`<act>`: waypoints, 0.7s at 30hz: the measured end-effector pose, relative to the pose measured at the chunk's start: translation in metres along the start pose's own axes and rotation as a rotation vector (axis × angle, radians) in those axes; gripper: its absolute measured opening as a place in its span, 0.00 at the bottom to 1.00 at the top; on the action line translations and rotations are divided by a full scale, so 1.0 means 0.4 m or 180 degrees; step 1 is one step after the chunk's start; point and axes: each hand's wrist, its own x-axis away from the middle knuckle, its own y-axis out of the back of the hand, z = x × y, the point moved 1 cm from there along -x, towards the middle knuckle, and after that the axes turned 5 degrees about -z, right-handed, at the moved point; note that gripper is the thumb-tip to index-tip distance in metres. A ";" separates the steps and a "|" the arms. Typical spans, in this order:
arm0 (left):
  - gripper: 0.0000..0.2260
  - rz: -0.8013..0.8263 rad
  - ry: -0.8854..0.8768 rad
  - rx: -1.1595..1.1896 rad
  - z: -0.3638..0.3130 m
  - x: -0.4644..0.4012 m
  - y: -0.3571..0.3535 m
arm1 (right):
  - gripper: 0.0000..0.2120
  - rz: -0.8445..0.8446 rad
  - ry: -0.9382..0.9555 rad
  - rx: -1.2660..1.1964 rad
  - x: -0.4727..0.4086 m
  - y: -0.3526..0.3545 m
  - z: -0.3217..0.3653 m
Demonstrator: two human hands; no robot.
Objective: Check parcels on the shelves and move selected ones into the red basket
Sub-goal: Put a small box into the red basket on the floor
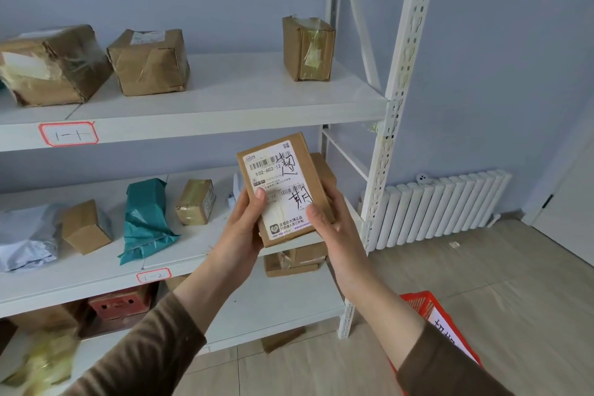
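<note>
Shelving: a white metal shelving unit (225, 96) with slotted uprights is seen to carry parcels on three boards; the upper two bear red-bordered tags.
Top board: three brown taped cardboard boxes are left there, among them one upright box (307, 48) near the right end.
Middle board: a crumpled grey plastic mailer (27, 236), a small plain cardboard box (85, 227), a teal plastic mailer (146, 222) and a small taped box (195, 201) are left unmoved.
Basket: a red plastic mesh basket (421, 305) with a white handwritten sign is seen on the tiled floor at lower right, partly hidden by the right sleeve; its contents cannot be made out.
Parcel in hand: a flat brown cardboard parcel with a white shipping label and black handwritten marks (281, 190) is held upright in front of the middle board, label toward the camera, well apart from the basket.
Left hand (241, 231): closed around the parcel's lower left edge, thumb pressed on the label.
Right hand (331, 215): closed around the lower right edge, thumb on the face.
Progress: checking is judged to be under way; this parcel is not yet placed, and most parcels appear still to be examined.
</note>
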 end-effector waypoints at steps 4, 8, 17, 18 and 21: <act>0.35 -0.0257 -0.0055 -0.0085 0.021 -0.007 -0.012 | 0.33 -0.0155 -0.0059 -0.0223 0.012 0.010 -0.018; 0.32 -0.0173 0.0014 -0.0140 0.069 -0.003 -0.033 | 0.29 -0.0480 -0.0202 -0.0477 0.025 0.041 -0.048; 0.30 0.0406 0.0456 -0.0473 0.256 -0.009 -0.140 | 0.29 -0.1240 -0.0632 -0.0661 0.076 0.205 -0.135; 0.30 0.0380 0.0560 -0.0445 0.274 -0.016 -0.153 | 0.30 -0.1331 -0.0681 -0.0673 0.079 0.223 -0.145; 0.28 0.0361 0.0801 -0.0470 0.327 -0.042 -0.194 | 0.30 -0.1608 -0.0758 -0.0716 0.086 0.277 -0.182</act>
